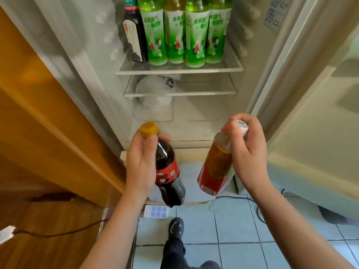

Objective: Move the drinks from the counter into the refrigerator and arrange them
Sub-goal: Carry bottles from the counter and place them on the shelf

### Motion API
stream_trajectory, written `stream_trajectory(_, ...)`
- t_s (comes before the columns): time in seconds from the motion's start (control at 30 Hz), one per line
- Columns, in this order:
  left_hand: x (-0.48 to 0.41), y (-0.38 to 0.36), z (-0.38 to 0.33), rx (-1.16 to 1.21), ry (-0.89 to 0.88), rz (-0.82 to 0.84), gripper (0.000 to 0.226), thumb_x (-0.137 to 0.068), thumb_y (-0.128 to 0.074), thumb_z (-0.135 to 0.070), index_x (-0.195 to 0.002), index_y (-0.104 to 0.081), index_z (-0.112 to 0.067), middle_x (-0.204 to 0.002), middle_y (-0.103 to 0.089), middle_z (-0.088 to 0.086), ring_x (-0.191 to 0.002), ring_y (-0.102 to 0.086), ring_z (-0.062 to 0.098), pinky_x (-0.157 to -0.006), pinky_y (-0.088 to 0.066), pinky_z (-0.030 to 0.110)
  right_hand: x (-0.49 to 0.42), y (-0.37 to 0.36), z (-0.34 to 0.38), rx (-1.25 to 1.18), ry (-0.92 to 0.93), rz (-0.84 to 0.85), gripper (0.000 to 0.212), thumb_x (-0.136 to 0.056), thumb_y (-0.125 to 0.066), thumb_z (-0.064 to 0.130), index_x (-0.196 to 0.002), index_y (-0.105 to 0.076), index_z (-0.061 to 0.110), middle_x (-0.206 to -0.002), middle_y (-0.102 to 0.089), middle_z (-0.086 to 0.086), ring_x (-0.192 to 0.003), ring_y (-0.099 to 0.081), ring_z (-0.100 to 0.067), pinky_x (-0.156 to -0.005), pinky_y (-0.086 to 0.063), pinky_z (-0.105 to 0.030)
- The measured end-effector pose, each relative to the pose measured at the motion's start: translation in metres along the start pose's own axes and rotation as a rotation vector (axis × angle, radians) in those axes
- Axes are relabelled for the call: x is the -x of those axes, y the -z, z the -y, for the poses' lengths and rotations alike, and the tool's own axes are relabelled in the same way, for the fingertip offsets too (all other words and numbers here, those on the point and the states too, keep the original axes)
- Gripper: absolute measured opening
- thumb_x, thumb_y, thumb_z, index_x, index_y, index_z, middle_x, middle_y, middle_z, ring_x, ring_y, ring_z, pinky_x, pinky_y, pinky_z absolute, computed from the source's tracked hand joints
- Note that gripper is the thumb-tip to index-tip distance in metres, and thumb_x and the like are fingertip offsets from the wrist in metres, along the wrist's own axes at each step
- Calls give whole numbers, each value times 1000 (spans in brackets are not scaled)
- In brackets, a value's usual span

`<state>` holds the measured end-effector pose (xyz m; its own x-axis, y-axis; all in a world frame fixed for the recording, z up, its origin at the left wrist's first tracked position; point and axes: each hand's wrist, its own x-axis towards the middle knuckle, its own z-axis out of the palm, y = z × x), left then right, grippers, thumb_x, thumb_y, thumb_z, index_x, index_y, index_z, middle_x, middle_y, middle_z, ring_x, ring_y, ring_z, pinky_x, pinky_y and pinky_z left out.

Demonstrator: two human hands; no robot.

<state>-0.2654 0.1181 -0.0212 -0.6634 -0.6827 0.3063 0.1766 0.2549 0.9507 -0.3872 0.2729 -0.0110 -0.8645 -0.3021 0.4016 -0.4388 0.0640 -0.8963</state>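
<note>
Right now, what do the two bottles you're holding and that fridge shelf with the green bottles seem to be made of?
The dark cola bottle in the left hand looks like clear glossy plastic: light glints on its shoulder, under a yellow plastic cap. The amber tea bottle in the right hand seems the same, with a printed film label. The shelf looks like clear glass or plastic with a white rim; you can see through it.

Pale blue floor tiles point(233, 220) with dark grout, a black cable point(258, 212) lying across them. An orange-brown wooden panel point(38, 123) fills the left side, daylit.
</note>
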Motion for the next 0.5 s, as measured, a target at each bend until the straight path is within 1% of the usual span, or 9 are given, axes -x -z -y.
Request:
stream_trajectory(0.1, -57, 4, 2, 4, -70, 43, 30, -90, -40, -46, -89, -61, -24, -89, -68, -2, -86, -63, 6, -74, -46, 10, -44, -23, 5, -11, 51, -80, 9, -89, -45, 39, -93, -52, 36, -80, -63, 17, -75, -59, 3, -65, -43, -8)
stream_trajectory(0.2, -112, 7, 0, 33, -90, 59, 25, -89, -41, -45, -88, -60, -30, -88, -69, -6, -83, -64, 5, -71, -46, 9, -88, -42, 13, 6, 106, -167, 9, -90, -45, 39, -94, -51, 34, -80, -63, 11, -72, -57, 3, -64, -43, -10)
stream_trajectory(0.27, -146, 7, -5, 81, -113, 86, 22, -89, -42, -44, -89, -60, -31, -89, -69, -5, -83, -64, 7, -73, -49, 16, -116, -52, 17, 25, 141, -244, 9, -89, -45, 39, -93, -51, 34, -81, -61, 8, -71, -56, 1, -64, -44, -13)
stream_trajectory(0.33, -176, 4, -11, 135, -197, 125, 19, -92, -43, -40, -91, -60, -33, -88, -68, -3, -85, -64, 14, -77, -51, 24, -141, -58, 21, 54, 176, -320, 6, -90, -45, 38, -93, -50, 36, -82, -59, 10, -72, -56, 1, -64, -45, -13)
stream_trajectory(0.37, -191, 2, -14, 155, -226, 133, 18, -93, -43, -39, -91, -60, -33, -87, -68, -3, -86, -63, 16, -79, -50, 25, -154, -60, 22, 71, 192, -355, 5, -91, -46, 36, -94, -50, 36, -81, -58, 11, -72, -56, 2, -64, -44, -12)
stream_trajectory(0.43, -217, -4, -19, 167, -250, 121, 18, -93, -44, -38, -92, -59, -29, -86, -68, -4, -87, -63, 15, -80, -49, 25, -177, -62, 23, 119, 223, -416, 5, -93, -47, 30, -96, -50, 29, -81, -57, 14, -72, -55, 5, -64, -41, -8)
stream_trajectory(0.5, -240, -11, -24, 172, -268, 92, 17, -93, -44, -39, -89, -59, -31, -87, -68, -5, -87, -63, 15, -81, -50, 27, -199, -64, 23, 147, 226, -458, 7, -94, -48, 29, -99, -50, 25, -82, -56, 16, -73, -55, 6, -66, -42, -10)
